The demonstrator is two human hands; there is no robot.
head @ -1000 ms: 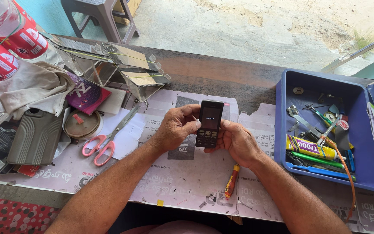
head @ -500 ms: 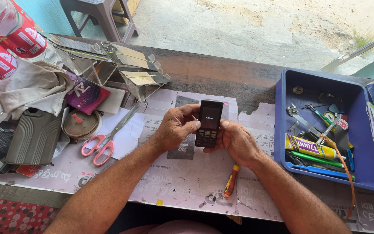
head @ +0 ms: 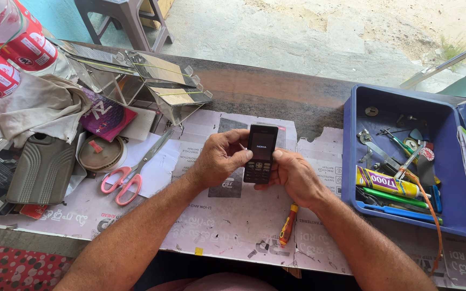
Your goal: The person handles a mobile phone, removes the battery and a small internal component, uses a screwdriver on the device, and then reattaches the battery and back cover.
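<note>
Together two hands (head: pixel 260 167) grip one phone (head: pixel 260 152).

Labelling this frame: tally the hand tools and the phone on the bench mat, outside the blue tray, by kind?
Phones: 1, the black keypad phone, held in both hands, left hand and right hand.
Scissors: 1, the pink-handled scissors.
Screwdrivers: 1, the red and yellow screwdriver.
Total: 3

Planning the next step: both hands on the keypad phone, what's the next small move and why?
Probably press a key with a thumb: the black keypad phone is held upright between the left hand and right hand, both thumbs rest at its screen edges, and the screen looks dark apart from a small logo.
</note>
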